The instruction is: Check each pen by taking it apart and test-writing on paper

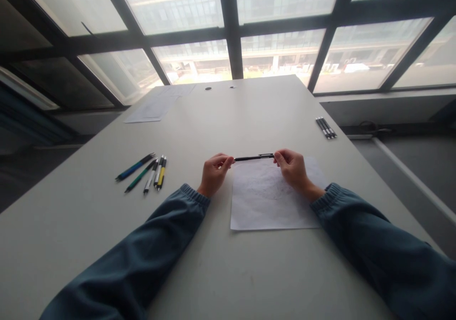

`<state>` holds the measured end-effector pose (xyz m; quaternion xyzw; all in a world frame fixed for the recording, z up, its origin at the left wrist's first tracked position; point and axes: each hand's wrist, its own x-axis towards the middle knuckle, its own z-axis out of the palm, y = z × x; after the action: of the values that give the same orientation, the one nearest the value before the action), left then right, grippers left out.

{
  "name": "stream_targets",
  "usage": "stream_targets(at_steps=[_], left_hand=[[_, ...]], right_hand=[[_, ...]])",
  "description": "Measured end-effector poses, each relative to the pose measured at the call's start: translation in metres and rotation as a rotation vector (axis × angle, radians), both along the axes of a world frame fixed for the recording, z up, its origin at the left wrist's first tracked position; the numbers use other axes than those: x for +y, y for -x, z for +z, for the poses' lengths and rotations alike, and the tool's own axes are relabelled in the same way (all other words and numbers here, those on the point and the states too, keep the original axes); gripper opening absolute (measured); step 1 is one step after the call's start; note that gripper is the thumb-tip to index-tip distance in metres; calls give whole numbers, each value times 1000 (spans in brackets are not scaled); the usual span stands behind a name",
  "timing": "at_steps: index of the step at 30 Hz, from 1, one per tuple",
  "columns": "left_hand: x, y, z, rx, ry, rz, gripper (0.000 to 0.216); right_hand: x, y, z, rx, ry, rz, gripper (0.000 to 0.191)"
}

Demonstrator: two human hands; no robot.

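Observation:
A black pen (253,158) stretches level between my two hands, above the far edge of a white sheet of paper (263,210). My left hand (215,171) pinches its left end between thumb and fingers. At the other end, beside the clip, my right hand (291,167) pinches it the same way. Faint marks show on the paper, and my right hand and wrist cover part of it. The pen's very ends are hidden in my fingers.
Several pens (144,173), blue, green, silver and yellow, lie left on the white table (199,272). Several black-and-silver pens (326,128) lie in a row near the right edge. More paper sheets (153,108) rest at the far left. Large windows (192,61) stand beyond.

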<state>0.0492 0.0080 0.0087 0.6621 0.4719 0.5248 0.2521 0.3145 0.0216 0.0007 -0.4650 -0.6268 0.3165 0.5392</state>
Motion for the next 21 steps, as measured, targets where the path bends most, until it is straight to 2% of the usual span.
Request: stream_targets(at_steps=[21], left_hand=[[-3, -2, 6, 44, -16, 14, 36]], right_hand=[[1, 0, -1, -13, 8, -6, 40]])
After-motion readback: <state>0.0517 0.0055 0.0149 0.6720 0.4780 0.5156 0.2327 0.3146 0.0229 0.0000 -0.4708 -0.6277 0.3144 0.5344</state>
